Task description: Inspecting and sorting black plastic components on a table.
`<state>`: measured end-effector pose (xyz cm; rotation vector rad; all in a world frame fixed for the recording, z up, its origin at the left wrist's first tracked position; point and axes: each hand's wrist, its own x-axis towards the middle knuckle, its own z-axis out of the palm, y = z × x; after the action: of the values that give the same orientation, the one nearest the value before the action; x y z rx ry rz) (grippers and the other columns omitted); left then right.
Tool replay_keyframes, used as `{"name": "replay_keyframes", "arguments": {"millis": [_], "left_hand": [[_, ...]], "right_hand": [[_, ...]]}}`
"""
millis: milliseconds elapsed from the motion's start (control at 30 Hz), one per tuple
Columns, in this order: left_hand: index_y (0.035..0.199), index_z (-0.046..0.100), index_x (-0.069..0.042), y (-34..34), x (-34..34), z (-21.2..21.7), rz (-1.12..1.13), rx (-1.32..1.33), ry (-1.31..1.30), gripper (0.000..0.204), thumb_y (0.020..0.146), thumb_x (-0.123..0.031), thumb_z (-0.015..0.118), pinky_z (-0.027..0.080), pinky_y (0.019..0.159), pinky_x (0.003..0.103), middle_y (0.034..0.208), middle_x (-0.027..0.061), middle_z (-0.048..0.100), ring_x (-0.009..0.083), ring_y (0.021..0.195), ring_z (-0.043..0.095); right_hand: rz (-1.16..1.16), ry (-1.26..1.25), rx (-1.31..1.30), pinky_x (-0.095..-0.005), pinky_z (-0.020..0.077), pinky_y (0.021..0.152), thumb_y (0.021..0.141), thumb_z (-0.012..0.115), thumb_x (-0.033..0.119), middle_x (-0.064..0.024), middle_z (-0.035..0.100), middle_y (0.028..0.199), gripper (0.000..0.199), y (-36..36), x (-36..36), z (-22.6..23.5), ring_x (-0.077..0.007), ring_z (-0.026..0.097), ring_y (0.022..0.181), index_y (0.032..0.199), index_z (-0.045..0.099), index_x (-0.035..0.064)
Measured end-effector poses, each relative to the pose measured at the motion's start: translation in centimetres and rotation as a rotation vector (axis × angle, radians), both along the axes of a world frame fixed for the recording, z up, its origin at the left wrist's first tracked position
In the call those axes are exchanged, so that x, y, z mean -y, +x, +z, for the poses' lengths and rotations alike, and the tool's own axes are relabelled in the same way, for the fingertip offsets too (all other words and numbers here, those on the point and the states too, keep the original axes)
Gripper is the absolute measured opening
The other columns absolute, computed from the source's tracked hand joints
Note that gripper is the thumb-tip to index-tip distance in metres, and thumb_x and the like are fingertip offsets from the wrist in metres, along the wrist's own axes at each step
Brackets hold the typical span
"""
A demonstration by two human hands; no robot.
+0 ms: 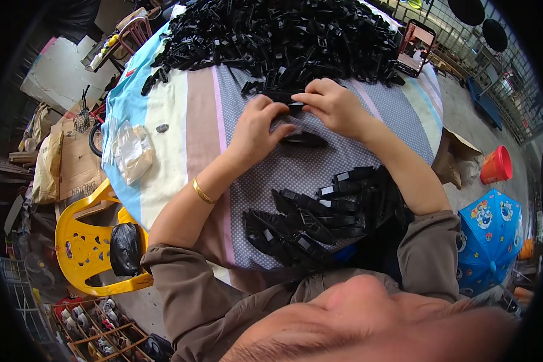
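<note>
My left hand [258, 128] and my right hand [332, 105] meet over the striped cloth-covered table [175, 133], both pinching one long black plastic part [282, 97] between their fingertips. A second black part [304, 140] lies on the cloth just below the hands. A gold bangle [202, 192] sits on my left wrist. Beyond the hands a big heap of loose black plastic parts [283, 36] covers the far side of the table. Close to my body lies a group of several black parts [314, 220].
A phone [415, 48] leans at the far right of the table. A clear plastic bag [133, 151] lies at the left edge. A yellow plastic chair [87, 241] holding a black bag stands to the left; a red bucket [496, 165] and blue umbrella [489, 238] sit on the right.
</note>
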<state>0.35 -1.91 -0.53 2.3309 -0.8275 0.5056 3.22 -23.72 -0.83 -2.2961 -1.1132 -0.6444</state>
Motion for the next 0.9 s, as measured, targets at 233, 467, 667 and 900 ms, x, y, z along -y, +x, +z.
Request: {"name": "replay_keyframes", "arguments": {"millis": [233, 467, 667, 900], "left_hand": [[0.107, 0.059, -0.004, -0.5, 0.1, -0.5, 0.129, -0.064, 0.147, 0.032, 0.077, -0.012, 0.066, 0.048, 0.076, 0.042, 0.093, 0.0147, 0.061, 0.0350, 0.086, 0.060], [0.108, 0.063, -0.005, -1.6, 0.0, 0.7, 0.261, -0.181, 0.389, 0.030, 0.081, -0.014, 0.057, 0.049, 0.071, 0.041, 0.085, 0.0157, 0.063, 0.0345, 0.076, 0.062], [0.116, 0.061, -0.005, 0.0, -2.2, 1.2, 0.097, -0.582, 0.067, 0.036, 0.081, -0.008, 0.052, 0.048, 0.074, 0.036, 0.086, 0.0160, 0.063, 0.0304, 0.075, 0.060], [0.103, 0.068, -0.008, -0.4, -2.1, 0.5, 0.034, -0.148, 0.237, 0.029, 0.074, -0.007, 0.068, 0.046, 0.083, 0.036, 0.102, 0.0139, 0.055, 0.0314, 0.094, 0.054]], "right_hand": [[-0.057, -0.174, 0.013, -0.0345, 0.0497, 0.074, 0.076, 0.067, 0.011, -0.0071, 0.056, 0.093, 0.025, -0.6, -0.1, 0.1, -0.0247, 0.056, 0.088, 0.101, 0.064, 0.0086], [-0.095, -0.212, -0.090, -0.0355, 0.0496, 0.074, 0.073, 0.069, 0.010, -0.0070, 0.058, 0.090, 0.023, -1.3, 0.1, 0.4, -0.0255, 0.059, 0.086, 0.093, 0.059, 0.0052], [-0.137, -0.188, 0.002, -0.0350, 0.0497, 0.070, 0.076, 0.071, 0.014, -0.0066, 0.058, 0.090, 0.025, -1.5, 0.1, 0.1, -0.0242, 0.060, 0.084, 0.097, 0.059, 0.0069], [-0.242, -0.091, 0.010, -0.0348, 0.0490, 0.059, 0.080, 0.068, 0.019, -0.0067, 0.056, 0.083, 0.028, -2.0, -0.1, 1.0, -0.0242, 0.061, 0.070, 0.106, 0.064, 0.0103]]}}
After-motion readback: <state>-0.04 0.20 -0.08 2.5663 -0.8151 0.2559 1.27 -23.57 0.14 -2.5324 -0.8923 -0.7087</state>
